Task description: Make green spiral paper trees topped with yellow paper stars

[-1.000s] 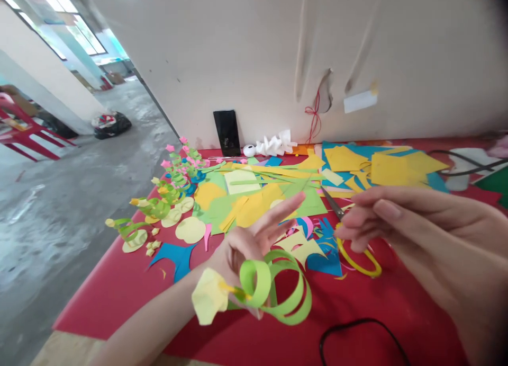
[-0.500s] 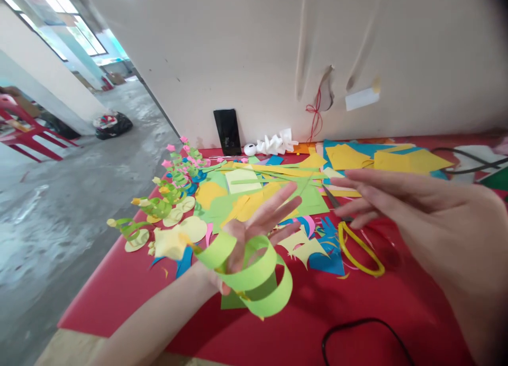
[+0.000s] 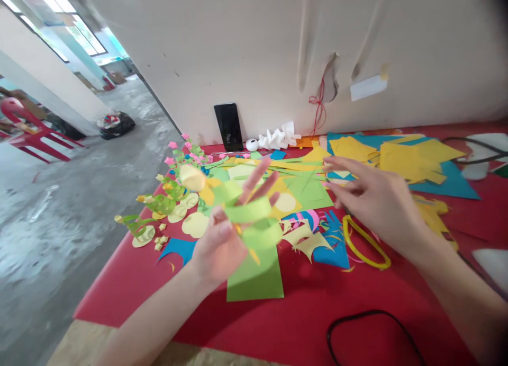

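Observation:
A green paper spiral [image 3: 250,211], blurred by motion, has a pale yellow paper piece at its left end. My left hand [image 3: 222,244] holds it, with the thumb bent in and other fingers raised behind the coils. Over the right part of the paper pile, my right hand [image 3: 365,196] hovers with its fingers apart and nothing visible between them. Below it lie scissors with a yellow handle [image 3: 365,244], their blades hidden. A green paper sheet [image 3: 256,276] lies under the spiral.
Small spiral paper flowers [image 3: 159,204] stand at the table's left. Yellow sheets [image 3: 413,162] and blue scraps [image 3: 331,249] lie right of centre. A black phone [image 3: 229,126] leans on the wall. A black cord [image 3: 367,314] curves near the front of the red table [image 3: 301,323].
The spiral has moved up and away from me, and my left thumb now folds in by it. My right hand has drawn farther back over the table, further from the camera.

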`<state>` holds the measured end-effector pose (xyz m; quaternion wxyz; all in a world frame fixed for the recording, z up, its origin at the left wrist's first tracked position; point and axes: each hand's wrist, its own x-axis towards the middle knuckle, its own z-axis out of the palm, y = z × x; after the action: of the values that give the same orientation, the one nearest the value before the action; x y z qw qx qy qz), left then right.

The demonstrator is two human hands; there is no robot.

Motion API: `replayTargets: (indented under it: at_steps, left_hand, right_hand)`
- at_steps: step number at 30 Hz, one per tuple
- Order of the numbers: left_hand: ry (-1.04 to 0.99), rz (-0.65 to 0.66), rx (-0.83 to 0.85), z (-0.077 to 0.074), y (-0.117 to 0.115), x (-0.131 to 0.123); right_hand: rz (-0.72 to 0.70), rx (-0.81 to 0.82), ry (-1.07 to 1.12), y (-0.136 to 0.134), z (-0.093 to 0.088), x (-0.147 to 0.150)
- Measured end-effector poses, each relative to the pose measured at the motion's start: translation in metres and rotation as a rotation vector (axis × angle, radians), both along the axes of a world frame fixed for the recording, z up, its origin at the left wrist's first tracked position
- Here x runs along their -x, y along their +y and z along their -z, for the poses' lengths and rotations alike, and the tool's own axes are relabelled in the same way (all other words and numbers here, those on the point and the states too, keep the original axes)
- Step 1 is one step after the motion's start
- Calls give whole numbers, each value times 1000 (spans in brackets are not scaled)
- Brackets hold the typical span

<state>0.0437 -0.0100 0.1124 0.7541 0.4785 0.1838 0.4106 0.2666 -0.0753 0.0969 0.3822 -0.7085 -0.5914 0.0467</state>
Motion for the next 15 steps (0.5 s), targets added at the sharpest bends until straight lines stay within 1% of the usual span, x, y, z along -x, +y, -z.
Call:
replayTargets:
  at_steps: [2,4,7,10,12,15]
  left_hand:
    - [78,-160,66,8,10,-5]
    - [129,-271,135,23,24,-11]
    - [192,-273,167,51,43,-19]
    - [250,-246,164,73,53,-25]
    - [283,-235,150,82,55,-30]
    - [321,-228,124,91,56,-39]
  right_hand:
    - [-73,44,-20,8,14,1]
    - [-136,103,-42,15,28,1]
    - [-138,194,-55,21,38,-2]
    - [-72,251,-48,23,35,-8]
    - [-31,258,-60,23,28,-14]
    - [50,267,-130,19,15,-27]
